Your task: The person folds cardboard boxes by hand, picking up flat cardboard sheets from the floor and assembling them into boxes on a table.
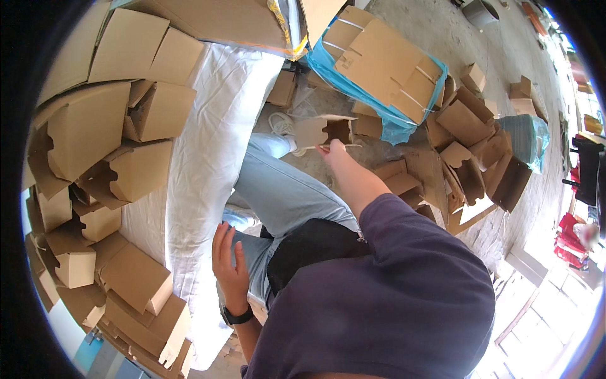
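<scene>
My right arm reaches away from me over the floor, and my right hand (331, 149) grips the near edge of a small brown cardboard box (309, 131). The box's open end shows a dark inside, and one wavy-cut flap stands along it. Part of the grip is hidden behind the back of the hand. Close to my left thigh, beside the white cloth (208, 126), my left hand (231, 264) is held with its fingers stretched out and nothing in it. A black watch (237, 316) is on that wrist.
Many open cardboard boxes (88, 139) are piled on the left past the cloth. Flat cardboard sheets (388, 63) in blue wrap lie ahead. On the right are more loose boxes (467, 120) and a blue-wrapped round bundle (524, 142). A large carton (214, 19) stands at the far left.
</scene>
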Demonstrator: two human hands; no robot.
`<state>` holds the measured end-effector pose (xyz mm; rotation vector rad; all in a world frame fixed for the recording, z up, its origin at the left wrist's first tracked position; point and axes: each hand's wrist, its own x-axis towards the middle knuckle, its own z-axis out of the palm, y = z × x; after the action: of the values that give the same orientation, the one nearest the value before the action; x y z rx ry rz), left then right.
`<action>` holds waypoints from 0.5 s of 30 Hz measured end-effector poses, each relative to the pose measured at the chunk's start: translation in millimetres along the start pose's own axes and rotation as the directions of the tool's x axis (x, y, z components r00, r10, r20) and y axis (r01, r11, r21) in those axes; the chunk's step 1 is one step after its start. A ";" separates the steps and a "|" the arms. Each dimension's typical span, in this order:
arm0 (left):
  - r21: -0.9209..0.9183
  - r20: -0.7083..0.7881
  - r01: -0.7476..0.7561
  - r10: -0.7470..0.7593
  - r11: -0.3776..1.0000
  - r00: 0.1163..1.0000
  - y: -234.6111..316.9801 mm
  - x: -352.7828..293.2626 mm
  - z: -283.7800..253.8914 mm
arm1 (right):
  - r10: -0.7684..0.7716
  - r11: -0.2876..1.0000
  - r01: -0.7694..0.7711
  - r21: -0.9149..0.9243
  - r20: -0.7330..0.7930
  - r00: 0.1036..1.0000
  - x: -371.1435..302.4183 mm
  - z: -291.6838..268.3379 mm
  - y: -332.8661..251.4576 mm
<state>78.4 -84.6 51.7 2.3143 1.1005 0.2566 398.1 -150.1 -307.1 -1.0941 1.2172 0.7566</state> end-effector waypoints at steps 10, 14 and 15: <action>0.021 -0.002 0.008 -0.008 1.000 1.000 -3.3 8.3 -9.3 | 0.031 0.976 -0.021 0.216 -0.044 0.999 -24.3 44.4 1.9; 0.031 0.019 -0.009 0.008 0.999 1.000 -7.1 4.1 -2.5 | 0.092 0.972 -0.073 0.224 -0.074 0.993 -25.6 22.1 19.7; 0.013 0.010 0.007 -0.007 1.000 1.000 -4.3 2.6 -1.2 | 0.108 0.968 -0.082 0.235 -0.099 0.989 -30.0 17.5 21.3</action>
<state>76.8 -80.0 50.1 2.3201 1.1084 0.2361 378.0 -123.7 -283.5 -0.9003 1.4228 0.6152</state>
